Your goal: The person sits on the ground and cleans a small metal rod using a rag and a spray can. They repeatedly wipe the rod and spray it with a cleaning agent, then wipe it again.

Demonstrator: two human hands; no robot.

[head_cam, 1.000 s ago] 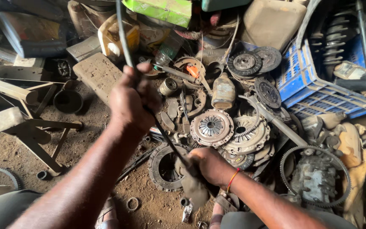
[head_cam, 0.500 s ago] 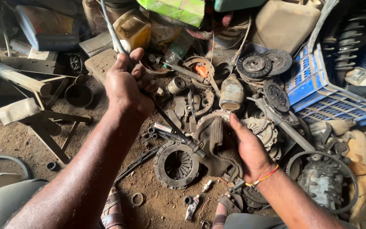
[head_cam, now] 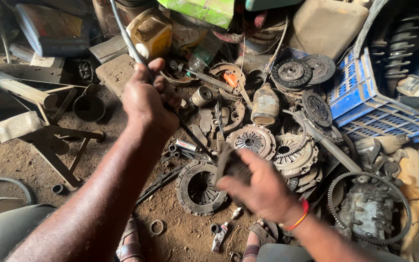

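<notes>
- Since half a second ago the right hand [head_cam: 260, 187] has turned palm-down and slid lower along the cable [head_cam: 131, 46], its motion blurred; the left hand has barely shifted.
- Around them on the dirt floor lie a clutch pressure plate [head_cam: 197, 187] under the rag, a clutch cover [head_cam: 251, 140], a toothed belt [head_cam: 367, 206], a blue crate [head_cam: 360, 104] and a grimy bottle [head_cam: 265, 104].
- Left hand [head_cam: 147, 99] is fisted tight around the cable, raised over the clutter.
- Right hand is closed around a dirty rag [head_cam: 231, 167], wrapped about the cable's lower end.
</notes>
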